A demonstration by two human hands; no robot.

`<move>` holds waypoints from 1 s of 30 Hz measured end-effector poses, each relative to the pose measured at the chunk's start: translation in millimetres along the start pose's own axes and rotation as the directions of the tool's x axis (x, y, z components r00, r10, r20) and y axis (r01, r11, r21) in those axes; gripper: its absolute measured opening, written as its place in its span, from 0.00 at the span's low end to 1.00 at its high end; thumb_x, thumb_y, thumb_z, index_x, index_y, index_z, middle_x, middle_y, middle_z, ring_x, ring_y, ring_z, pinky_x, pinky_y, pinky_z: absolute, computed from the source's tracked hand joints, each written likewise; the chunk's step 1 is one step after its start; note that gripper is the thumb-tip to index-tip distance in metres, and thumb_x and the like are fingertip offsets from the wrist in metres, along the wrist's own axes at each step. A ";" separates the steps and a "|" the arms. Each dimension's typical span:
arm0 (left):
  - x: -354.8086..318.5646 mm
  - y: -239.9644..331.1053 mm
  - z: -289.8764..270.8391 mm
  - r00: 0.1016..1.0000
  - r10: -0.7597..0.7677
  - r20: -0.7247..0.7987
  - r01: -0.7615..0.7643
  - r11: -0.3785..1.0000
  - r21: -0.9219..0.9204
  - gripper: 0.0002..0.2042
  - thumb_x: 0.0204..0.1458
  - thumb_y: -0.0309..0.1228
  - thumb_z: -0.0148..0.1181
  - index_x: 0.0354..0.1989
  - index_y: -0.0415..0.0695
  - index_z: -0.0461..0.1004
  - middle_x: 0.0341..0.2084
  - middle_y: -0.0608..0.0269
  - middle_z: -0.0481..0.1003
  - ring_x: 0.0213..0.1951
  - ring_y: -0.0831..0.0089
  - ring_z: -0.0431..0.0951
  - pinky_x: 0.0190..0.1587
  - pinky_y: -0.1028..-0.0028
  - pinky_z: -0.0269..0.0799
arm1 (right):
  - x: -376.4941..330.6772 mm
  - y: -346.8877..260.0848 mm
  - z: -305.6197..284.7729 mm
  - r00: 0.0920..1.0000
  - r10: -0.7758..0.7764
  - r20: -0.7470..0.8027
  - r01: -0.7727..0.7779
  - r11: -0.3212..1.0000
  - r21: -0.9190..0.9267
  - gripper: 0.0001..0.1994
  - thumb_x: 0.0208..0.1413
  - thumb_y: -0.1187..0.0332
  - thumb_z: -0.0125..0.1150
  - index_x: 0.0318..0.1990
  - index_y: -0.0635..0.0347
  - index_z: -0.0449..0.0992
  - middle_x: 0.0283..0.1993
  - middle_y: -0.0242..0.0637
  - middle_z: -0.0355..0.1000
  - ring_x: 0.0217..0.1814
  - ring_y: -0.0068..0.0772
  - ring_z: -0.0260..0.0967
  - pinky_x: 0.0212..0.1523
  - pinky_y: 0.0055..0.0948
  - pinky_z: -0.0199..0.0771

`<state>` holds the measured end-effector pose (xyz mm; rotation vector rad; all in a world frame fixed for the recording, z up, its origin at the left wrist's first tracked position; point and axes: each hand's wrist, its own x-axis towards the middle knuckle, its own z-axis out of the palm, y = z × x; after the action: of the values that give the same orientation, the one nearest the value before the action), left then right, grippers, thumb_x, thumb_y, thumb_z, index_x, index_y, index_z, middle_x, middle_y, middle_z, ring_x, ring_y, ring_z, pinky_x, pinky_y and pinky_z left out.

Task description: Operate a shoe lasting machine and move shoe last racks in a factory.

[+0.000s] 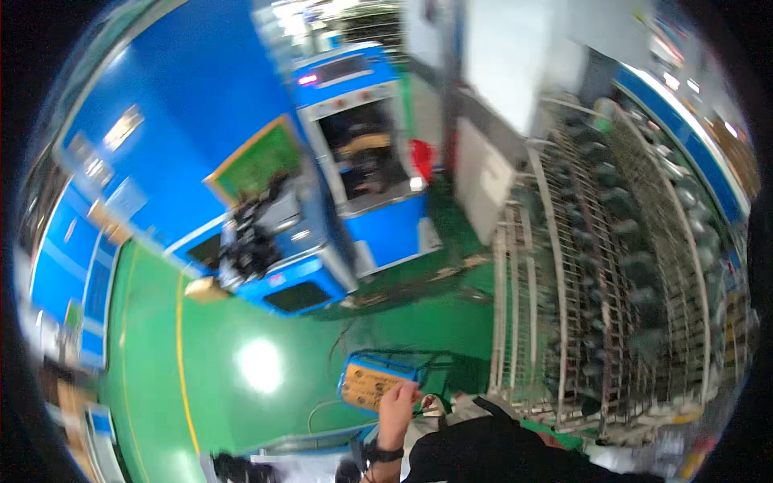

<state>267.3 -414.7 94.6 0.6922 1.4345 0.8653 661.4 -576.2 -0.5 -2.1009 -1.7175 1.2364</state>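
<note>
My left hand, with a dark band on its wrist, reaches in from the lower edge. Its fingers look loosely curled, and I see nothing in them, though motion blurs them. Nearest to it is a low blue-framed stool, topped with a piece of brown printed cardboard. In this view the hand overlaps the cardboard's right corner; whether they touch I cannot tell. My right hand is not in view. Dark clothing on my body fills the lower right.
Wire-mesh racks holding rows of dark rounded items stand to the right. Ahead is a blue machine with an open front; a blue cabinet beside it carries a dark heap. A yellow line crosses the green floor.
</note>
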 end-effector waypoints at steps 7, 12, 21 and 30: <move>53.7 24.6 -7.5 0.995 -0.102 -0.004 0.102 0.994 0.028 0.14 0.61 0.36 0.52 0.32 0.36 0.77 0.25 0.61 0.78 0.28 0.76 0.75 0.34 0.76 0.70 | -25.1 27.3 80.0 0.943 0.329 -0.048 -0.302 0.908 0.289 0.18 0.69 0.57 0.48 0.58 0.59 0.68 0.50 0.47 0.73 0.51 0.44 0.71 0.52 0.42 0.69; 140.0 24.5 -8.9 0.987 -0.159 -0.011 0.160 0.981 0.110 0.14 0.60 0.36 0.53 0.30 0.37 0.76 0.23 0.63 0.76 0.27 0.77 0.73 0.33 0.75 0.68 | 54.4 -16.2 47.2 0.899 0.407 -0.159 -0.404 0.913 0.056 0.11 0.66 0.62 0.49 0.43 0.61 0.68 0.37 0.48 0.72 0.40 0.46 0.71 0.40 0.45 0.66; 307.2 144.8 95.4 0.982 -0.051 0.182 0.010 0.976 0.219 0.15 0.63 0.35 0.53 0.40 0.33 0.78 0.27 0.61 0.78 0.30 0.74 0.76 0.36 0.74 0.71 | 278.8 -32.1 -69.6 0.647 0.722 0.244 -0.298 -0.054 0.953 0.09 0.61 0.65 0.57 0.42 0.60 0.74 0.32 0.40 0.72 0.33 0.37 0.75 0.30 0.35 0.72; 366.5 231.0 99.5 0.994 0.090 0.060 -0.108 0.814 0.571 0.18 0.64 0.38 0.53 0.46 0.32 0.75 0.33 0.53 0.81 0.37 0.67 0.79 0.44 0.69 0.72 | 555.0 -89.0 -224.6 0.737 0.652 -0.179 0.173 0.073 0.982 0.37 0.56 0.49 0.66 0.67 0.55 0.56 0.50 0.41 0.66 0.44 0.39 0.72 0.44 0.37 0.76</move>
<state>324.2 26.2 93.9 1.2395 1.6570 0.4816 746.0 18.6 -74.7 -1.4858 0.0999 1.0210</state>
